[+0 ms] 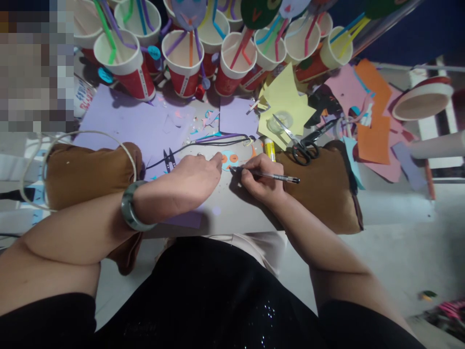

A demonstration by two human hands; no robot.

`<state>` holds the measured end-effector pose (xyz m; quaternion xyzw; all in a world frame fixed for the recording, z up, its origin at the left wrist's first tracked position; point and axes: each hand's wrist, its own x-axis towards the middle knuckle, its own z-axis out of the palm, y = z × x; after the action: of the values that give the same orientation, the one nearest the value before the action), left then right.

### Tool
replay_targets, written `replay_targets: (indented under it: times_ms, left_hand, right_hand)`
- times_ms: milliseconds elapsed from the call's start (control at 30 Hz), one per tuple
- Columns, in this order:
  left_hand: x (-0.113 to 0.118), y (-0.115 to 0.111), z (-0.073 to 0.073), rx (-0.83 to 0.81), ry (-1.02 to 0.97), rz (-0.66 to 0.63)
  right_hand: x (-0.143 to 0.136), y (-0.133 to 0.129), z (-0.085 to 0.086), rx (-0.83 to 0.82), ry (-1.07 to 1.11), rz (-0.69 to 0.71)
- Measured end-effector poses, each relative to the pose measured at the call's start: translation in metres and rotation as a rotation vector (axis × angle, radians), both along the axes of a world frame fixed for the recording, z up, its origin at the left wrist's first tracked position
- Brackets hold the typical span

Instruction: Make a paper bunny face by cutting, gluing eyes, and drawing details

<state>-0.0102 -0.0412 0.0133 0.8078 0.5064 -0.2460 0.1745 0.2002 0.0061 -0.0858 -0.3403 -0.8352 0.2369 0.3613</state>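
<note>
A small light blue paper face (225,155) with orange eyes and an orange mouth lies on the table. My left hand (194,179) rests flat beside it, its fingertips touching the left edge. It wears a bracelet (134,206) on the wrist. Wrapped round a black pen (271,175), the fingers of my right hand (267,180) hold its tip on or just above the face near the mouth. A yellow glue stick (270,149) stands or lies just beyond the right hand. Thread snips (169,160) are partly behind my left hand.
Several red-and-white paper cups (183,80) with coloured straws line the far side. Black-handled scissors (305,151) lie near yellow paper (285,99). Brown cushions (321,189) flank the work area. Purple paper (119,116), orange paper (372,131) and scraps cover other parts.
</note>
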Motion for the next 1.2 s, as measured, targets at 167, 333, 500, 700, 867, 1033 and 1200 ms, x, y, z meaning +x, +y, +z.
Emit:
replay_targets:
  times_ms: [167,333,500,700,867,1033,1200]
  left_hand:
    - [-0.0001,-0.0002,-0.0020,-0.004,-0.013,0.020]
    - [0.0001,-0.0011,-0.0028,-0.001,-0.011,0.020]
    - [0.0007,-0.0012,-0.0022,0.004,0.001,0.030]
    - [0.0003,-0.0002,-0.0036,-0.011,-0.014,0.027]
    - [0.0015,0.0002,-0.0011,-0.024,-0.003,0.040]
    - [0.0017,0.0005,-0.0006,-0.026,-0.002,0.045]
    - [0.0013,-0.0003,-0.0030,-0.006,-0.013,0.035]
  right_hand:
    - [-0.0004,0.0000,0.0000,-0.008,-0.016,-0.012]
    - [-0.0007,0.0003,0.0001,-0.020,-0.023,-0.017]
    - [-0.0016,-0.0004,0.0019,-0.012,0.018,0.002]
    - [-0.0016,0.0001,0.0022,0.016,-0.021,-0.020]
    - [-0.0012,0.0008,0.0014,0.037,0.017,0.011]
    - [-0.0008,0.0005,0.0008,0.050,0.022,0.017]
    - [-0.0010,-0.0001,0.0024,0.028,0.006,0.012]
